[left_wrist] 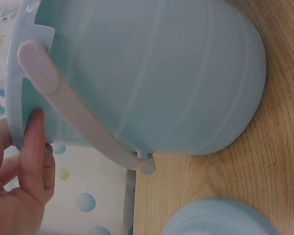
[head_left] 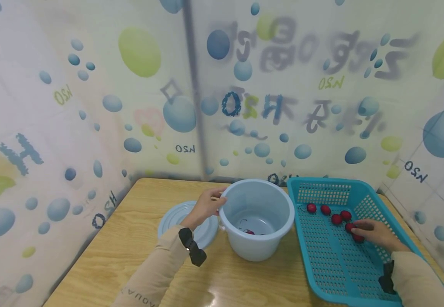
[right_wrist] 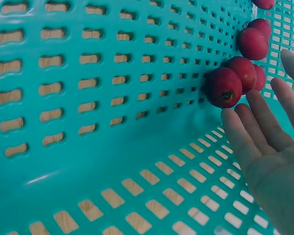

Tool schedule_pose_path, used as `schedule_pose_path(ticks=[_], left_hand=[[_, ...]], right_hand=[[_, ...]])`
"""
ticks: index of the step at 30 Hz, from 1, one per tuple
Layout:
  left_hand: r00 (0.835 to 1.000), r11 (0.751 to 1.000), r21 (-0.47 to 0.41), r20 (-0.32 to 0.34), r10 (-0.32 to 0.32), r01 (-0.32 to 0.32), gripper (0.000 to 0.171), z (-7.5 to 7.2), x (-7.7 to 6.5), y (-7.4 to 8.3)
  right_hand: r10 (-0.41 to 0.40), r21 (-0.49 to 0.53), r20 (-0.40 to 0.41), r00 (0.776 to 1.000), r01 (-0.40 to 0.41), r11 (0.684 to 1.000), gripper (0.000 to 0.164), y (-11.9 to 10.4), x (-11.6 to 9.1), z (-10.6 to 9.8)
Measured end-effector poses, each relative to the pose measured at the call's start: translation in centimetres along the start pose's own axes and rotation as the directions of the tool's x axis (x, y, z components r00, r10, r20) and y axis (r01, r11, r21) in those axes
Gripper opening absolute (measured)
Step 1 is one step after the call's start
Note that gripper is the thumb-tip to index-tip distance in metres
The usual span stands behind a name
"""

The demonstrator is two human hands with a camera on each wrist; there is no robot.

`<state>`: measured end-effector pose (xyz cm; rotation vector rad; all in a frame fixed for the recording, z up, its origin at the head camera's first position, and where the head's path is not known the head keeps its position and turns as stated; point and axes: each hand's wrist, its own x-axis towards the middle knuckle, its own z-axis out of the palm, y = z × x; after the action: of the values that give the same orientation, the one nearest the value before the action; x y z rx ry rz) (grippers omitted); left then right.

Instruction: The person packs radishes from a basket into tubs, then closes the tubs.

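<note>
On the table [head_left: 130, 238], left hand [head_left: 206, 204] grips bucket [head_left: 258, 238] rim.

One pale blue bucket [head_left: 258, 221]; one round blue lid [head_left: 185, 218]; one teal perforated basket [head_left: 333, 251]; six red fruits [head_left: 336, 219] visible in the basket, one [head_left: 249, 232] in the bucket; two hands.

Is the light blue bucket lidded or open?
Open: the bucket stands upright, its lid lying beside it; one red fruit shows inside.
</note>
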<state>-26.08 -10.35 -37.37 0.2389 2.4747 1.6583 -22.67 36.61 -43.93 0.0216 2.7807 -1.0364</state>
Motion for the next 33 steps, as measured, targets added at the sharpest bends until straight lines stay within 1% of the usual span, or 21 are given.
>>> schedule_pose_path(ticks=[4, 7, 11, 15, 16, 18, 21, 23, 29, 31, 33], left_hand=[[1.0, 1.0, -0.008, 0.007, -0.01, 0.01, 0.041, -0.1, -0.3, 0.5], [1.0, 1.0, -0.004, 0.01, -0.015, 0.015, 0.042, -0.1, -1.0, 1.6], [1.0, 1.0, 0.017, 0.004, -0.016, 0.016, 0.041, 0.0, -2.3, 3.2], [1.0, 1.0, 0.018, 0.008, 0.008, -0.009, 0.041, 0.0, -2.6, 3.6], [1.0, 1.0, 0.014, 0.009, 0.008, -0.008, 0.041, -0.1, -2.6, 3.5], [1.0, 1.0, 0.009, 0.008, 0.01, -0.01, 0.042, 0.0, -1.8, 2.5], [1.0, 1.0, 0.0, 0.003, -0.007, 0.007, 0.041, 0.0, -0.7, 1.2], [1.0, 1.0, -0.001, -0.001, -0.003, 0.003, 0.04, 0.1, 0.1, 0.2], [1.0, 1.0, -0.003, 0.004, -0.012, 0.012, 0.041, 0.1, 0.0, 0.2], [1.0, 1.0, -0.013, 0.009, -0.017, 0.017, 0.042, 0.0, -0.2, 0.4], [1.0, 1.0, -0.018, 0.013, -0.019, 0.019, 0.042, -0.1, -0.6, 1.0]], right_hand=[[0.005, -0.013, -0.001, 1.0, -0.005, 1.0, 0.067, 0.1, 0.1, 0.1], [0.028, -0.014, 0.0, 1.0, -0.028, 1.0, 0.069, 0.1, 0.3, 0.2], [0.055, -0.027, 0.004, 0.998, -0.055, 0.998, 0.066, 0.2, 0.4, 0.3], [0.045, -0.042, 0.006, 0.999, -0.045, 0.998, 0.06, 0.5, 0.5, 0.4], [0.04, -0.039, 0.006, 0.999, -0.04, 0.998, 0.058, 0.5, 0.6, 0.4], [0.038, -0.031, 0.001, 0.999, -0.038, 0.999, 0.055, 0.6, 0.6, 0.5], [0.03, -0.025, -0.013, 0.999, -0.03, 0.999, 0.052, 0.8, 0.6, 0.6], [0.023, -0.023, -0.023, 0.999, -0.024, 0.999, 0.051, 0.9, 0.6, 0.7], [0.006, -0.016, -0.037, 0.999, -0.006, 1.0, 0.048, 1.1, 0.8, 0.7], [-0.004, -0.012, -0.047, 0.999, 0.004, 1.0, 0.047, 1.0, 0.7, 0.8], [-0.01, -0.013, -0.063, 0.998, 0.009, 1.0, 0.045, 1.0, 0.7, 0.9]])
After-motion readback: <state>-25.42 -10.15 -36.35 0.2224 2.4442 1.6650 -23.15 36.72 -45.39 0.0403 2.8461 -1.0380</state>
